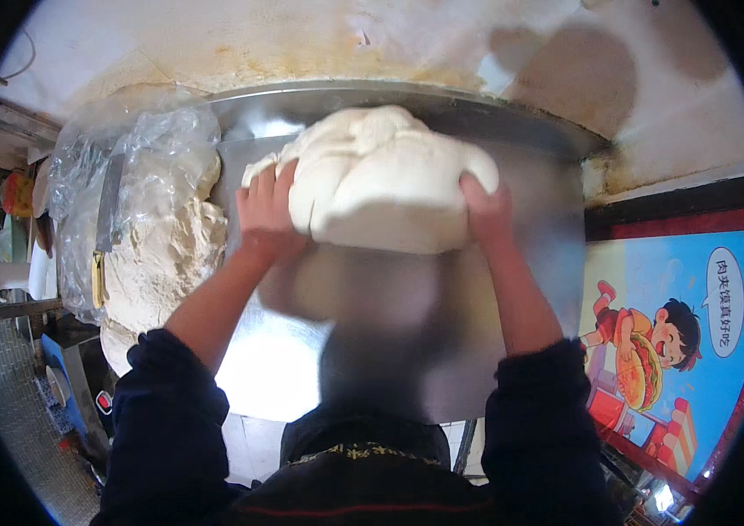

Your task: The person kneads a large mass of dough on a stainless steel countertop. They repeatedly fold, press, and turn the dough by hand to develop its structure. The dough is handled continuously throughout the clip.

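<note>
A large, pale lump of dough with folds across its top is held between my two hands near the back of a stainless steel worktop. My left hand grips its left end, fingers spread over the side and the thumb hidden. At the right end, my right hand presses its thumb into the dough, while its other fingers are out of sight. The near face of the lump is in shadow. Whether its underside touches the steel, I cannot tell.
Left of my hands lies another big mass of dough, partly under clear plastic sheeting. A knife with a yellow handle rests on it. Behind the worktop rises a stained wall. A cartoon poster with writing is at the right.
</note>
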### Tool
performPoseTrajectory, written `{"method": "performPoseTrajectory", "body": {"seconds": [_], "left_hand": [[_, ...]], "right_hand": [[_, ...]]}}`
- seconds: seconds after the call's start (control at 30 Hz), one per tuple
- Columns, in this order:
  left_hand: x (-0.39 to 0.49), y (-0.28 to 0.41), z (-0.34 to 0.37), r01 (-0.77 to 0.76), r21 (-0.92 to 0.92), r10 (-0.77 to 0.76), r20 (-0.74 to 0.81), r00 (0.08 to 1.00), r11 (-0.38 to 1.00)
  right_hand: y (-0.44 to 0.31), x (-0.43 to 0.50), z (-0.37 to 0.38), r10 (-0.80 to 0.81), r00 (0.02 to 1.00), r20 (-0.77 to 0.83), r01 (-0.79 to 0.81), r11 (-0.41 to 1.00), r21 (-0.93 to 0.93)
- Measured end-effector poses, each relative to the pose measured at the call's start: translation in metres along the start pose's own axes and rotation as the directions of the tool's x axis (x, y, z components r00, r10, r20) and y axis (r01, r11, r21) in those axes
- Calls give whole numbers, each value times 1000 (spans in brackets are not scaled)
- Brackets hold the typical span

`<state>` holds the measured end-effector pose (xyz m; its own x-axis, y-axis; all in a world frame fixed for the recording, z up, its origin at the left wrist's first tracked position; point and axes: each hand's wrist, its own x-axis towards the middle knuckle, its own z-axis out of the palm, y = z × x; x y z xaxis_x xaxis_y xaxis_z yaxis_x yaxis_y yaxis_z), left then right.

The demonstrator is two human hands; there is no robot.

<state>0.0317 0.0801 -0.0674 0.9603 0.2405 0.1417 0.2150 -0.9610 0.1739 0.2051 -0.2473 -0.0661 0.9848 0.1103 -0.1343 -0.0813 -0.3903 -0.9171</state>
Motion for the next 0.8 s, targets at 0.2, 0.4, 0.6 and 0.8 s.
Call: {"method": "performPoseTrajectory", "body": {"seconds": [0.2,0.4,0.6,0.8], "left_hand": [[22,42,-71,217,-176,-179,207,962,960],[-168,172,-84,495,-499,-186,545,817,712],[-107,169,-157,55,-296,236,849,473,954],[-57,194,-72,215,51,-135,908,397,975]], "right_hand": [[32,40,-16,39,999,15,-42,982,183],[-66,-3,14,-436,850,296,481,872,-95],[3,-7,62,-664,705,248,629,748,213],[83,-85,-188,-207,973,106,225,724,-652]]}}
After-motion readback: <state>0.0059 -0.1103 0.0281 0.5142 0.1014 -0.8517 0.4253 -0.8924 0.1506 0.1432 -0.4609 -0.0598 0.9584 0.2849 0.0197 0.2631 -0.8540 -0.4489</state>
